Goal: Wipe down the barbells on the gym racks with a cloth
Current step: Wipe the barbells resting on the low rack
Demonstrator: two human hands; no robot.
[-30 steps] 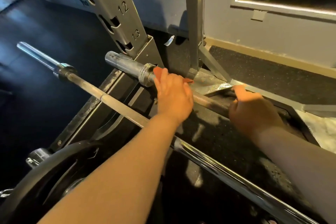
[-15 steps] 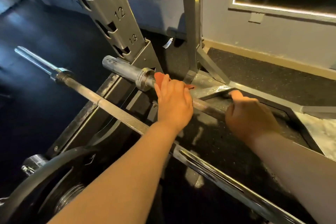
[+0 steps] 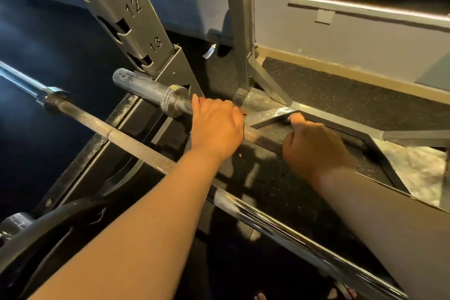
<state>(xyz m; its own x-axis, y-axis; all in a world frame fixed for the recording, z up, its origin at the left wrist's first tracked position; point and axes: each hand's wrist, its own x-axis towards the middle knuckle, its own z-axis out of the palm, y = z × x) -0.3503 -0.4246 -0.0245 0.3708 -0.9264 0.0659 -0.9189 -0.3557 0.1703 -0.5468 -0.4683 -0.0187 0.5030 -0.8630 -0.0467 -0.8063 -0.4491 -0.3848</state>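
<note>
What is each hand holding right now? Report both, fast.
Left hand: closed round the red cloth, pressed onto the barbell.
Right hand: closed round the same barbell's shaft, no cloth visible.

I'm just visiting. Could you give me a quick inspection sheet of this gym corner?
Surface: black speckled rubber floor.
Job's things: far barbell, low beside the numbered rack post; near barbell crossing in front; red cloth, mostly hidden.
Clutter: white scrap on the floor.
Grips: left hand wraps the red cloth round the far barbell; right hand holds its shaft.
Cables: nothing seen.
Surroundings: weight plate, grey wall.
</note>
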